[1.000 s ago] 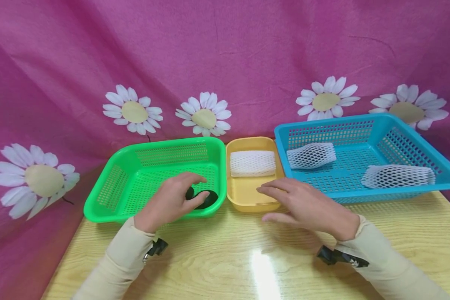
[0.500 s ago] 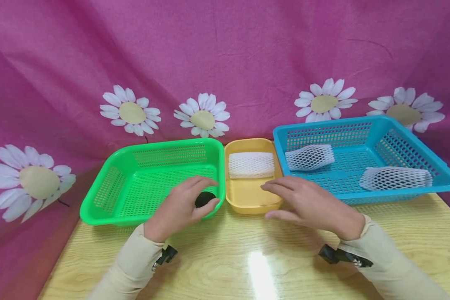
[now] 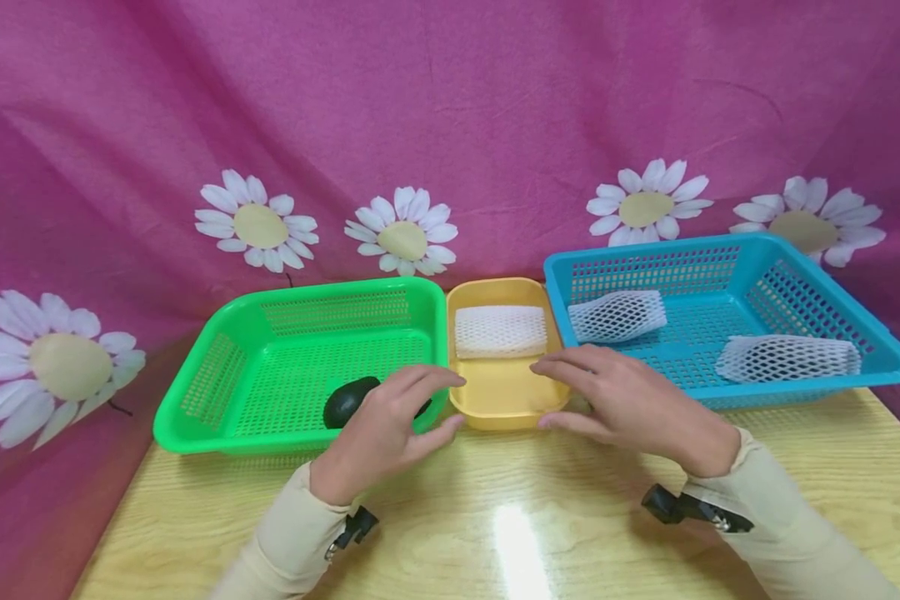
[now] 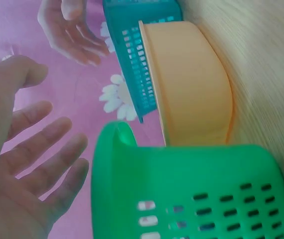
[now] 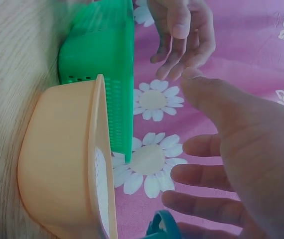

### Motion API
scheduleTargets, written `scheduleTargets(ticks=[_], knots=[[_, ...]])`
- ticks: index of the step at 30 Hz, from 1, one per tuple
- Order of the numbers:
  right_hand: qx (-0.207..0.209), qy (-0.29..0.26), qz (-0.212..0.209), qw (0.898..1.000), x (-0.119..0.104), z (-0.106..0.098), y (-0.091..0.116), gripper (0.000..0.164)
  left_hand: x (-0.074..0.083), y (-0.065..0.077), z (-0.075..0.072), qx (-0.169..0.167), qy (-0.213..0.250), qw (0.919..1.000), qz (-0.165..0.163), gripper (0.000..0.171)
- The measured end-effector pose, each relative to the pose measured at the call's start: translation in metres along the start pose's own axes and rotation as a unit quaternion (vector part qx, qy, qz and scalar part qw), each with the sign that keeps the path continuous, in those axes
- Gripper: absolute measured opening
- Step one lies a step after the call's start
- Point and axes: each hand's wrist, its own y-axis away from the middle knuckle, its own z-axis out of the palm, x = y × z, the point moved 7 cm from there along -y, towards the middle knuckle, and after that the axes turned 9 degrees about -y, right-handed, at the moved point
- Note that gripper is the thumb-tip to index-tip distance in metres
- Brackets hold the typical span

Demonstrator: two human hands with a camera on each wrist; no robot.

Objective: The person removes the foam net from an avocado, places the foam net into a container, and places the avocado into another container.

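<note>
My left hand [image 3: 393,425] hovers over the front right corner of the green basket [image 3: 225,312], fingers spread and holding nothing. Behind it in the head view lies a dark avocado [image 3: 342,403] in that basket; a second dark thing there is mostly hidden by the hand. My right hand [image 3: 633,408] is above the front right edge of the yellow tray [image 3: 491,400], also with loose, extended fingers. A white foam net sleeve [image 3: 501,331] lies across the back of the tray. Both wrist views show the left palm [image 4: 12,209] and right fingers [image 5: 202,174] touching nothing.
On the right stands a blue basket [image 3: 765,242] with two more foam net sleeves, one at its left [image 3: 618,317] and one near its front [image 3: 787,359]. All three containers stand side by side on the wooden table [image 3: 435,533], before a pink flowered cloth [image 3: 495,125].
My left hand has moved right across the green basket toward the yellow tray, uncovering the avocado behind it. The right hand has shifted slightly rightward and remains over the tray's edge.
</note>
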Motion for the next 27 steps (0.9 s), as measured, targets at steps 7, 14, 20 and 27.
scheduleTargets(ticks=[7, 14, 20, 27], knots=[[-0.001, 0.01, 0.005, 1.0, 0.003, -0.001, 0.0, 0.06, 0.007, 0.0, 0.003, 0.011, 0.006, 0.9999, 0.004, 0.038], [0.024, 0.017, -0.015, 0.999, 0.006, -0.006, -0.001, 0.039, 0.008, 0.002, 0.009, 0.015, 0.022, 0.9996, -0.011, 0.035], [0.028, 0.016, -0.015, 0.999, 0.01, -0.009, 0.0, 0.032, 0.008, 0.002, 0.012, 0.028, 0.023, 0.9993, -0.003, 0.036], [0.028, 0.019, -0.009, 0.999, 0.015, -0.013, 0.002, 0.04, 0.004, 0.003, 0.016, 0.008, 0.023, 0.9994, -0.023, 0.034]])
